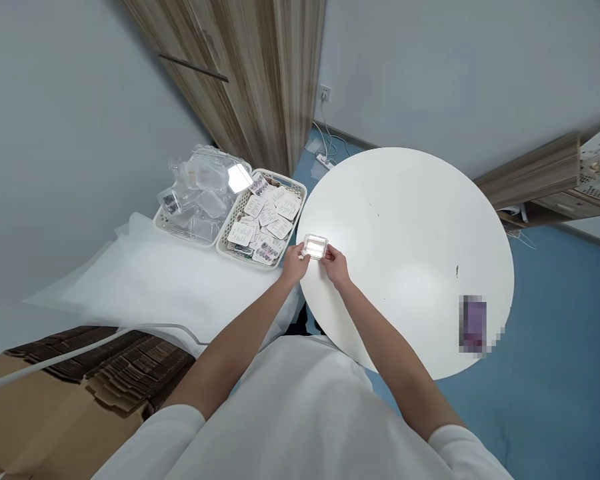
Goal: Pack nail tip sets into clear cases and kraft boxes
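A small clear plastic box [315, 246] with a bright reflection on its top is held over the near left edge of the round white table [405, 213]. My left hand [295, 263] grips its left side, and my right hand [336, 267] has its fingers closed on the right side. What the box contains, if anything, cannot be made out through the glare. Just left of my left hand stands a white basket [304, 200] filled with printed cards, some bearing rows of small coloured pieces.
Another white basket [161, 225] holds a heap of clear plastic boxes [213, 177]. White sheeting [180, 287] lies beneath both baskets. A cardboard carton [45, 407] stands at lower left. A blurred purple object [473, 325] rests on the table's right side. A wooden cabinet [245, 73] is behind.
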The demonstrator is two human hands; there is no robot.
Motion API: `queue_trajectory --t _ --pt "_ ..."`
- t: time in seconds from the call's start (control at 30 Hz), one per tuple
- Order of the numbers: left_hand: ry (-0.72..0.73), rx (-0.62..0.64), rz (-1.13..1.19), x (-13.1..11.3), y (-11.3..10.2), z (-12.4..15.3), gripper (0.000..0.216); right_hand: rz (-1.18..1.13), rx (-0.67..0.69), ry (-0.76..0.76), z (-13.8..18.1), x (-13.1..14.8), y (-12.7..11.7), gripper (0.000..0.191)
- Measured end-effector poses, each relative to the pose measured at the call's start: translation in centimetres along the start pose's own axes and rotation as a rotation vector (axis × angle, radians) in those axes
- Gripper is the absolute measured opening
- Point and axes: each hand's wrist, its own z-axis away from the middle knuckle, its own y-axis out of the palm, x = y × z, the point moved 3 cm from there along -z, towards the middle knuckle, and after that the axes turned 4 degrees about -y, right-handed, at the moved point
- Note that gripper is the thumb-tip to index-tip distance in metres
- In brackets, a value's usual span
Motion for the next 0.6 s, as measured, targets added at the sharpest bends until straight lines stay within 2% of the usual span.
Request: queue_trajectory --t 0.3,0.5,0.6 --pt "0.06 0.0 0.032 0.3 0.5 0.4 0.045 0.069 0.016 -0.092 0.0 0.0 -0.1 0.041" --pt "0.063 -0.067 0.035 0.8 0.7 0.8 0.05 0.073 0.012 0.011 0.6 -0.8 -1.0 0.065" --pt "0.031 -0.107 0.029 1.3 0.6 2.0 0.052 0.047 0.049 0.01 2.0 -1.2 -1.7 0.064"
